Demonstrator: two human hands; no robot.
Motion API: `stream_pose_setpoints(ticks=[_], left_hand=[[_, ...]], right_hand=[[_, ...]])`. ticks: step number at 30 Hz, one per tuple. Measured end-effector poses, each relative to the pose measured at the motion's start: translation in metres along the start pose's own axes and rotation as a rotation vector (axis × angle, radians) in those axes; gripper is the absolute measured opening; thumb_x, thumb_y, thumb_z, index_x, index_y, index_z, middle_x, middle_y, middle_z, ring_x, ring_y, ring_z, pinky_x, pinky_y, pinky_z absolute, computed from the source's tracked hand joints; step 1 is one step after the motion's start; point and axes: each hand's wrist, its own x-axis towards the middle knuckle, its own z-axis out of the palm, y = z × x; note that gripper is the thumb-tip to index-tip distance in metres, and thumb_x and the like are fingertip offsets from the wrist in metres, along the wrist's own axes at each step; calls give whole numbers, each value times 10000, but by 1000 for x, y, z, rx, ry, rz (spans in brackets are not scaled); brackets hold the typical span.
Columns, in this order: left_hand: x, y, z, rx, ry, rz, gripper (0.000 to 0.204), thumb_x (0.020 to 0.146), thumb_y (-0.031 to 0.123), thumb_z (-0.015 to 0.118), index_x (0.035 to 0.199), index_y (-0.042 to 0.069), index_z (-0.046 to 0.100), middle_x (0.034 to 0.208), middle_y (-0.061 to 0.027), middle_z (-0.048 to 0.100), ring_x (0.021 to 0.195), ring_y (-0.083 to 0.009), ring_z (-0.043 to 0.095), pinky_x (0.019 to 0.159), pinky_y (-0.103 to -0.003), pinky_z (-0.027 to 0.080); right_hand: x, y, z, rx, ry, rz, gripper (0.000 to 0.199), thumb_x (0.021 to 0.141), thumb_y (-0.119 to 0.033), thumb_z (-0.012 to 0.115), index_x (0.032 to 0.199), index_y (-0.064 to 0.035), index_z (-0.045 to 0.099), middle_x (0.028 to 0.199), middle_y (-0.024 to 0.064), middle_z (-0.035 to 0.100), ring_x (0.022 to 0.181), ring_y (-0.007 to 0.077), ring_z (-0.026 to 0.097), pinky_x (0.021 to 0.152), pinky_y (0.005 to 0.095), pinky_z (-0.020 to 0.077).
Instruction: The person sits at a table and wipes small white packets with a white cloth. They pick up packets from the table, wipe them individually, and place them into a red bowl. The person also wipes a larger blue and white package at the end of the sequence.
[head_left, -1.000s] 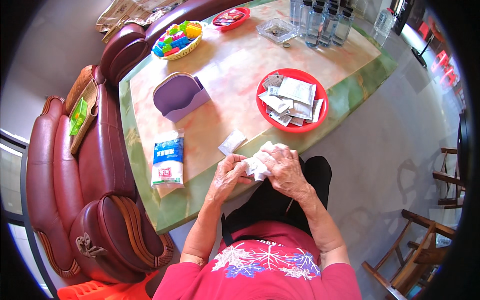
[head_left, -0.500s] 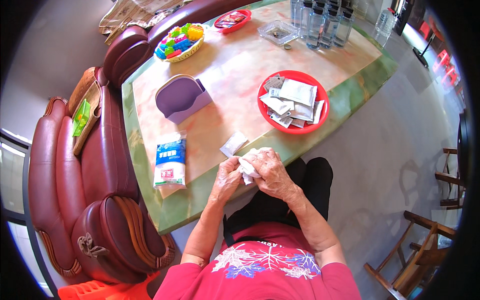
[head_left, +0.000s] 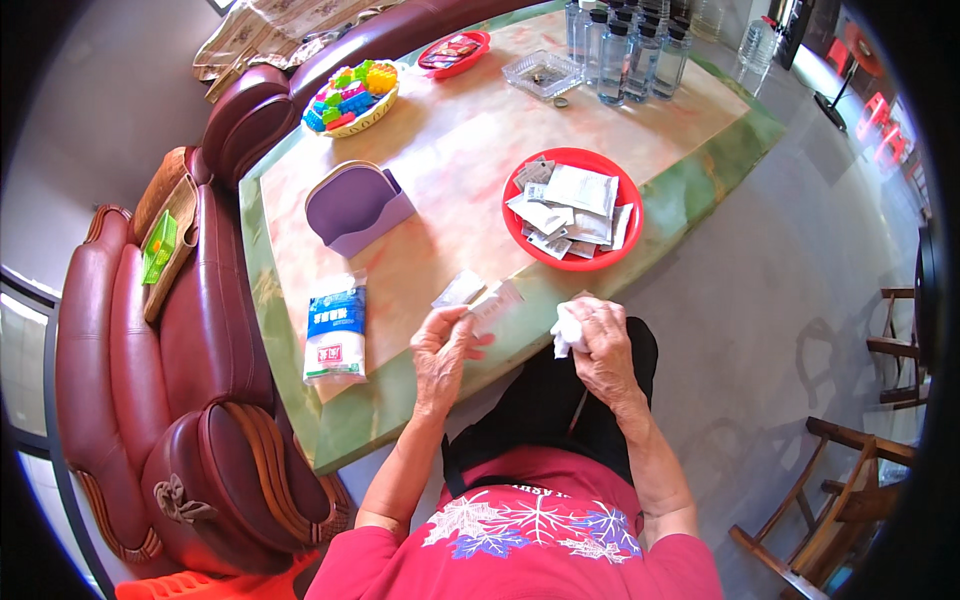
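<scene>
Between the thumb and fingers of my left hand (head_left: 440, 358) is a small, thin, see-through packet (head_left: 498, 304), held up over the table's green border. A crumpled white tissue or cloth (head_left: 568, 331) is bunched in my right hand (head_left: 604, 352), off the table's near edge and above my lap. Its exact kind cannot be made out. Just beyond my left hand, a small whitish sachet (head_left: 457, 288) lies on the table. Left of that hand rests a blue and white plastic bag of white contents (head_left: 336, 328).
A red bowl of white sachets (head_left: 632, 243) stands near the table edge. Farther off are a purple holder (head_left: 362, 212), a basket of toy bricks (head_left: 352, 100), a red dish (head_left: 455, 54), a glass ashtray (head_left: 542, 74) and several bottles (head_left: 613, 66). A maroon sofa (head_left: 215, 290) flanks the left.
My hands, together on the white bundle before, have moved apart. The right has gone rightward with the tissue or cloth; the left now holds up a packet. The view has shifted slightly.
</scene>
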Motion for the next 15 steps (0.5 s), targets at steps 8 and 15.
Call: stream_pose_setpoints(ticks=[8, 15], left_hand=[[-8, -18, 6, 876, -34, 862, 113, 768, 23, 724, 865, 79, 703, 1006, -59, 665, 957, -294, 639, 794, -362, 513], [-17, -29, -1, 1010, -19, 811, 206, 644, -10, 713, 838, 48, 674, 987, -67, 660, 950, -298, 598, 826, -389, 496]], right_hand=[[5, -16, -3, 241, 180, 142, 516, 686, 99, 600, 1190, -15, 595, 1187, 156, 591, 1096, 367, 548, 966, 435, 448], [12, -39, 36, 159, -241, -169, 435, 737, -36, 662, 1171, -57, 639, 1210, 113, 602, 1142, 346, 502, 1023, 427, 386]])
